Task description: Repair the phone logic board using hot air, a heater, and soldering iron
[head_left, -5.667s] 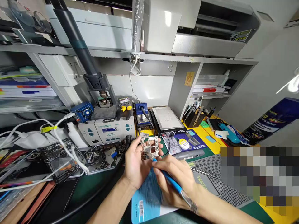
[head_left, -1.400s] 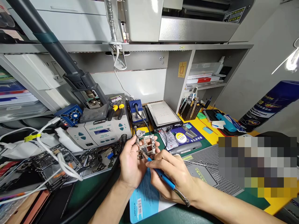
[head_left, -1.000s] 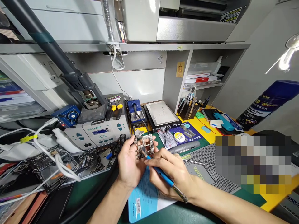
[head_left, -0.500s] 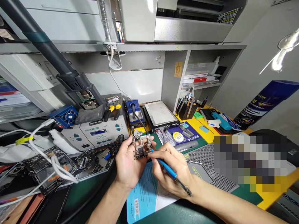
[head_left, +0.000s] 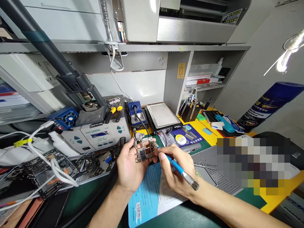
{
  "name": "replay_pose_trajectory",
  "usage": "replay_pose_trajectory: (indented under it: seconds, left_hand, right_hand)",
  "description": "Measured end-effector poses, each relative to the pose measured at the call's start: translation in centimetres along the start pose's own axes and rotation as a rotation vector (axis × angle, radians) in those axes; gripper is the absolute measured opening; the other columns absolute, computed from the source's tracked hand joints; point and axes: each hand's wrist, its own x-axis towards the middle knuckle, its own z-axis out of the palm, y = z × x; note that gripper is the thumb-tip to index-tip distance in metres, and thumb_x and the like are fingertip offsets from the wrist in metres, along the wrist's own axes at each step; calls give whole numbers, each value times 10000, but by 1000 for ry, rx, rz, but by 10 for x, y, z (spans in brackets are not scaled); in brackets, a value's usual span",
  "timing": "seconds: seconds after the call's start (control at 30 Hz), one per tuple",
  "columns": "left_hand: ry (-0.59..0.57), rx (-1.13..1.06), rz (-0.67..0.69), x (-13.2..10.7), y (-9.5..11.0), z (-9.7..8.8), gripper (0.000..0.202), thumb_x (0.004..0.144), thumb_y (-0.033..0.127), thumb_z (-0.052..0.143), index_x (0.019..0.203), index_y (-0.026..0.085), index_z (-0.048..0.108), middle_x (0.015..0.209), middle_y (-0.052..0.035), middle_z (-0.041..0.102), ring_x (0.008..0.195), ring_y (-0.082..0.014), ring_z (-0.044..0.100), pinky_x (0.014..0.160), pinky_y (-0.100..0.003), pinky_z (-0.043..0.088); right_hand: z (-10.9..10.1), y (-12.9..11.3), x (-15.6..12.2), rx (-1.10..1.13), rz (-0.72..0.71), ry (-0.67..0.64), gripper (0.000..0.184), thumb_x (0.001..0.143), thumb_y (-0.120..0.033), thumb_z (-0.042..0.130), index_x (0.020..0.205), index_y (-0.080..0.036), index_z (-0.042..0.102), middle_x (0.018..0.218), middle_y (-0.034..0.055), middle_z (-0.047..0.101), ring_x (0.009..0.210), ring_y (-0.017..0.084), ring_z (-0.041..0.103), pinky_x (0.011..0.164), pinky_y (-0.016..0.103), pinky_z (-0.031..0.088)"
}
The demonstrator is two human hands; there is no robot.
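Observation:
My left hand grips a small phone circuit board, held up above the green mat with its component side toward me. My right hand is closed like a pen grip on a thin blue-handled tool. The tool's metal tip touches the board's upper right edge. Below both hands lies a blue and white card.
A grey rework station with a black hose stands behind the left hand, a blue soldering stand and a white hot plate further back. A tray of phone parts and white cables lie left. A grey perforated mat sits right, beside a blue spray can.
The board has been turned in my left hand so a dark chip faces me. The tool tip moved from the board's lower middle to its upper right edge.

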Motion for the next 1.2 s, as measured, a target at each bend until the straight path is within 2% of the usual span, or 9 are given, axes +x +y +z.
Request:
replay_pose_trajectory:
  seconds: [0.13, 0.23, 0.37, 0.97, 1.2]
  left_hand:
    - [24, 18, -6, 1, 0, 0, 501, 918, 442, 459, 969, 39, 751, 945, -182, 746, 844, -266, 707, 722, -347, 598]
    - [34, 29, -11, 2, 0, 0, 501, 909, 452, 470, 958, 42, 753, 908, -172, 746, 826, -265, 708, 726, -348, 599]
    - [36, 34, -10, 1, 0, 1, 512, 908, 450, 462, 960, 32, 753, 881, -174, 743, 802, -258, 706, 737, -348, 599]
    - [-2, 33, -1, 2, -2, 1, 479, 905, 451, 477, 959, 67, 758, 926, -170, 742, 872, -283, 697, 747, -376, 583]
    - [-25, 54, 4, 0, -3, 0, 495, 912, 456, 463, 975, 62, 756, 959, -171, 741, 902, -287, 688, 763, -378, 576]
  right_hand:
    - [-1, 0, 1, -11, -64, -27, 129, 916, -71, 551, 989, -159, 609, 796, 43, 639, 677, 149, 600, 618, 276, 474]
    - [-3, -2, 1, -48, -63, -31, 114, 911, -75, 536, 932, -162, 605, 748, 34, 623, 622, 145, 571, 570, 276, 441]
    - [-3, -3, -1, -40, -75, -23, 121, 908, -69, 531, 953, -154, 605, 770, 47, 643, 646, 152, 595, 584, 277, 456]
    - [0, 0, -1, -56, -16, -8, 107, 930, -87, 535, 935, -161, 612, 777, 38, 651, 632, 141, 609, 598, 273, 464]
    - [-1, -1, 1, -91, -16, 44, 112, 937, -96, 518, 889, -169, 588, 733, 19, 632, 592, 125, 589, 575, 262, 460]
